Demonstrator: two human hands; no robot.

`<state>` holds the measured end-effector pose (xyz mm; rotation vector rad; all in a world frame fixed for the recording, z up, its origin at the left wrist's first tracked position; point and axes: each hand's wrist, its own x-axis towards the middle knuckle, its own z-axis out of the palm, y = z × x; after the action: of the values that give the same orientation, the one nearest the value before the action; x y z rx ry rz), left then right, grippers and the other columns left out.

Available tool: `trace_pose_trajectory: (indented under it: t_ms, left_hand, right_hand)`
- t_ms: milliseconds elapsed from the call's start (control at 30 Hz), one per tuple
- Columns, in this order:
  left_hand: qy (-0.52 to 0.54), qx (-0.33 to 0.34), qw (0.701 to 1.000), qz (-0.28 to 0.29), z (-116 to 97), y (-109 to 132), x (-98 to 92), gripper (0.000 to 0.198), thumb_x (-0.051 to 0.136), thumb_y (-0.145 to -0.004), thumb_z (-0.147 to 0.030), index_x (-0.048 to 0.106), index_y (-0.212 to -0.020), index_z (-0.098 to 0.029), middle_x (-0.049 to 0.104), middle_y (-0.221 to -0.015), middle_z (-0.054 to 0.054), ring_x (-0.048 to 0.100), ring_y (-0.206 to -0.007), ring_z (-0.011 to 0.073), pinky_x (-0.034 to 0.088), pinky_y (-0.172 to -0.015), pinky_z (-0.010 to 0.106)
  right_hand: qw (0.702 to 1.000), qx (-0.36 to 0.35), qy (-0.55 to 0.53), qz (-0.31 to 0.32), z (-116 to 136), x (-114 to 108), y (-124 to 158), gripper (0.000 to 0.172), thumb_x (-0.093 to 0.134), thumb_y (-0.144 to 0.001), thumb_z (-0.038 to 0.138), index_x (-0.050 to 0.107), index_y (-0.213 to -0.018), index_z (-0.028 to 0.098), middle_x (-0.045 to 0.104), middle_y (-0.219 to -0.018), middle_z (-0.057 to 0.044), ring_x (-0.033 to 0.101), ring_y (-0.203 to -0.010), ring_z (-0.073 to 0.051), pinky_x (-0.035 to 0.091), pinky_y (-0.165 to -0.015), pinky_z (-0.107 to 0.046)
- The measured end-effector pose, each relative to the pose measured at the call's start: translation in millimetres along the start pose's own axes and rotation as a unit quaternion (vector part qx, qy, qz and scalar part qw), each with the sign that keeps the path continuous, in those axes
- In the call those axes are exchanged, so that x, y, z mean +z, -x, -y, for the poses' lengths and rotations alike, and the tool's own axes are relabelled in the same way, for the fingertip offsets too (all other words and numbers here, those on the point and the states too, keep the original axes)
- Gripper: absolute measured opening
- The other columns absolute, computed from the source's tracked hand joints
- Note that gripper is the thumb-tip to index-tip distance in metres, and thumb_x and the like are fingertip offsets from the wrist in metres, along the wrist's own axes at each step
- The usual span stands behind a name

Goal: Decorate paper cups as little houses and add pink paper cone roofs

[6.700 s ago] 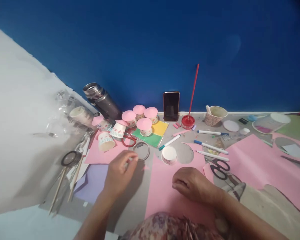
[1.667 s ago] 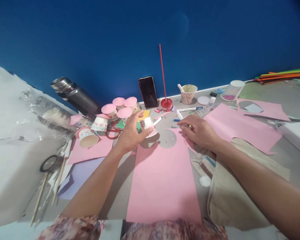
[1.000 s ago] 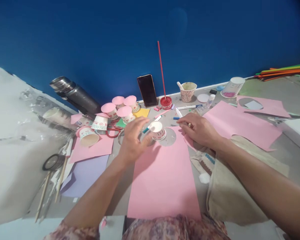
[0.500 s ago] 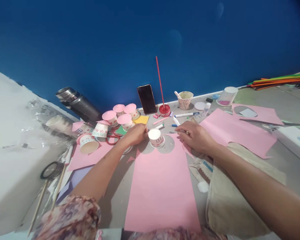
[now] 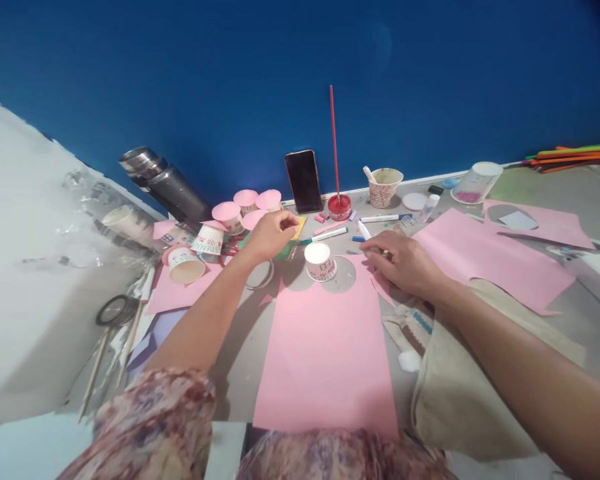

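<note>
Having released the upturned paper cup, your left hand nears the yellow-and-green sheet; I can't tell whether it or your right hand grips anything.

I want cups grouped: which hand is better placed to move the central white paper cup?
Probably the left hand, beside the pink-topped paper cups; the right hand is across the white cup from them.
</note>
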<state>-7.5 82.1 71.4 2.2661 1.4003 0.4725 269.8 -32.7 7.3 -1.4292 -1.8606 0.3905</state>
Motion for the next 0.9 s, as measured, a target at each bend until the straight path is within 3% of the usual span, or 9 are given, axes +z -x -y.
trace_pose_trajectory:
  t_ms: [100,167,233,400,600,733,900]
  left_hand:
    - [0.046,0.000,0.997,-0.069,-14,39,-7.8,0.030,0.062,-0.088,-0.044,0.070,-0.104,-0.020,0.073,-0.110,0.008,0.067,-0.100,0.0247,0.053,-0.088,0.038]
    - [0.026,0.041,0.998,-0.049,-26,53,-5.0,0.050,0.071,-0.082,-0.052,0.067,-0.122,-0.022,0.068,-0.127,0.009,0.061,-0.121,0.0298,0.051,-0.102,0.043]
    - [-0.018,0.059,0.998,-0.005,-36,58,0.3,0.061,0.076,-0.077,-0.057,0.066,-0.127,-0.022,0.063,-0.133,0.011,0.054,-0.131,0.0345,0.047,-0.109,0.048]
    - [-0.077,0.064,0.993,0.063,-43,50,2.6,0.052,0.071,-0.082,-0.051,0.069,-0.124,-0.020,0.060,-0.126,0.012,0.053,-0.128,0.0358,0.046,-0.109,0.051]
    - [-0.098,0.145,0.976,0.130,-33,43,-5.1,0.062,0.070,-0.083,-0.030,0.059,-0.144,-0.028,0.054,-0.130,0.010,0.051,-0.129,0.0327,0.043,-0.112,0.047]
    - [-0.107,0.168,0.964,0.177,-33,30,-7.4,0.055,0.066,-0.084,-0.022,0.064,-0.138,-0.029,0.053,-0.134,0.010,0.051,-0.131,0.0310,0.041,-0.112,0.046]
    - [-0.129,0.173,0.963,0.160,-27,6,-15.4,0.047,0.066,-0.081,-0.020,0.070,-0.128,-0.027,0.056,-0.130,0.008,0.054,-0.127,0.0300,0.043,-0.108,0.043]
  right_hand:
    - [1.000,0.003,0.004,0.006,1,0,0,0.022,0.060,-0.090,0.021,0.079,-0.100,0.023,0.080,-0.104,-0.007,0.074,-0.097,-0.026,0.056,-0.085,-0.037]
    - [1.000,0.005,0.006,0.005,1,0,0,0.022,0.060,-0.090,0.020,0.079,-0.100,0.023,0.080,-0.104,-0.007,0.074,-0.098,-0.026,0.056,-0.085,-0.037]
    - [1.000,0.008,0.003,0.003,1,0,0,0.022,0.060,-0.089,0.021,0.079,-0.100,0.022,0.080,-0.103,-0.007,0.074,-0.098,-0.026,0.057,-0.085,-0.037]
    - [1.000,0.016,0.002,-0.007,1,-1,0,0.021,0.061,-0.090,0.021,0.079,-0.099,0.022,0.080,-0.105,-0.008,0.074,-0.097,-0.026,0.057,-0.083,-0.038]
    - [1.000,-0.001,0.003,0.002,2,-1,-1,0.020,0.061,-0.090,0.020,0.079,-0.098,0.023,0.080,-0.102,-0.007,0.073,-0.097,-0.026,0.056,-0.086,-0.038]
    - [1.000,-0.007,-0.003,0.008,5,-1,0,0.021,0.061,-0.090,0.017,0.079,-0.098,0.023,0.080,-0.101,-0.008,0.073,-0.096,-0.026,0.056,-0.087,-0.038]
    - [1.000,-0.004,-0.003,0.008,6,-2,0,0.021,0.060,-0.090,0.018,0.079,-0.098,0.022,0.079,-0.100,-0.008,0.074,-0.093,-0.026,0.055,-0.084,-0.037]
